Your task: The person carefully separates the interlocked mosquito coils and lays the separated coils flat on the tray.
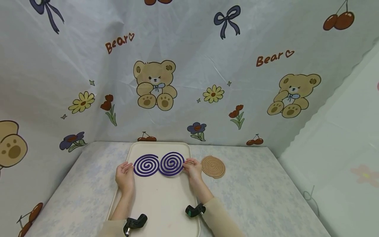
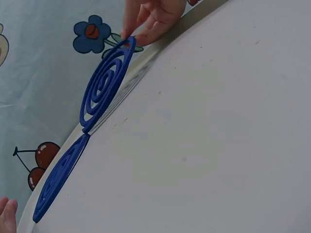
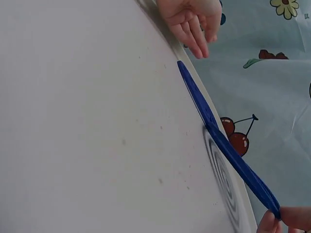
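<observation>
Two dark blue-purple spirals meet edge to edge over the upper part of a cream tray (image 1: 165, 200). My right hand (image 1: 193, 171) pinches the outer edge of the right spiral (image 1: 172, 164) between thumb and fingers; the right wrist view shows this spiral (image 3: 243, 167) raised, its shadow on the tray beneath. Beside the outer edge of the left spiral (image 1: 146, 165) is my left hand (image 1: 125, 177), fingers extended. A small gap separates those fingers from the spiral (image 3: 196, 96) in the right wrist view. Only the fingers of my left hand (image 2: 8, 216) show in the left wrist view.
A tan coiled round piece (image 1: 213, 167) lies on the pale marbled table (image 1: 251, 197), right of the tray. Behind the table hangs a white cloth (image 1: 189, 75) printed with bears and flowers. A thin cable (image 1: 309, 197) is at the table's right edge.
</observation>
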A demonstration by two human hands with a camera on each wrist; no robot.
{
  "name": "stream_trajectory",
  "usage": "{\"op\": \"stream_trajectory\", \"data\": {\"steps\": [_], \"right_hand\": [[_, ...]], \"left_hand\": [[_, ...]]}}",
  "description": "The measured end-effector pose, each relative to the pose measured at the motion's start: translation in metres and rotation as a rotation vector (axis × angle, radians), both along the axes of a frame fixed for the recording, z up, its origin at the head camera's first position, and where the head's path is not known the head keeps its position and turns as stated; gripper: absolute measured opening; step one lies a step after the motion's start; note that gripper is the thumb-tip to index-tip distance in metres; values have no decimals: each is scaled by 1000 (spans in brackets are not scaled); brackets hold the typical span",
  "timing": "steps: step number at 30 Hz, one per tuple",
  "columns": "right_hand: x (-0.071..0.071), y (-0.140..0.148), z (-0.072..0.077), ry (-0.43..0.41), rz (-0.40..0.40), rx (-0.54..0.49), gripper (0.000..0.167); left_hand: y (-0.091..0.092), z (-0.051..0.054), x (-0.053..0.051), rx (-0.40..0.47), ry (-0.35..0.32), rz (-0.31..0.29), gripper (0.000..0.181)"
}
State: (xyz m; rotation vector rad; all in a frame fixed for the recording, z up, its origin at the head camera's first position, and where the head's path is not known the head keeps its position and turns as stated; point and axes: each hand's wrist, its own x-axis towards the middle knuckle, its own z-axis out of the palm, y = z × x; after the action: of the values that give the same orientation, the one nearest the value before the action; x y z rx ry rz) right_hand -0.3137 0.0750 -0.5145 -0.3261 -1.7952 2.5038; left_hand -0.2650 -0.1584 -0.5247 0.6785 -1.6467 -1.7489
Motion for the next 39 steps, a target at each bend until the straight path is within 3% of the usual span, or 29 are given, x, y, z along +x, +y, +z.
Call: {"op": "stream_trajectory", "data": {"steps": [10,17,26,32,39], "right_hand": [[18,-2,23,38,-29,60,35],[3,7,-1,5,-65,57,34],[9,18,4,22,-80,95,33],[11,31,12,67,-64,111,31],[13,48,24,95,-61,135,31]], "left_hand": [[0,-2,0,10,45,-48,27],[1,-2,0,8,53,-54,27],[9,5,1,6,83,-103,30],[30,15,1,-15,85,-196,28],[60,16,-3,-48,57,-360,29]]}}
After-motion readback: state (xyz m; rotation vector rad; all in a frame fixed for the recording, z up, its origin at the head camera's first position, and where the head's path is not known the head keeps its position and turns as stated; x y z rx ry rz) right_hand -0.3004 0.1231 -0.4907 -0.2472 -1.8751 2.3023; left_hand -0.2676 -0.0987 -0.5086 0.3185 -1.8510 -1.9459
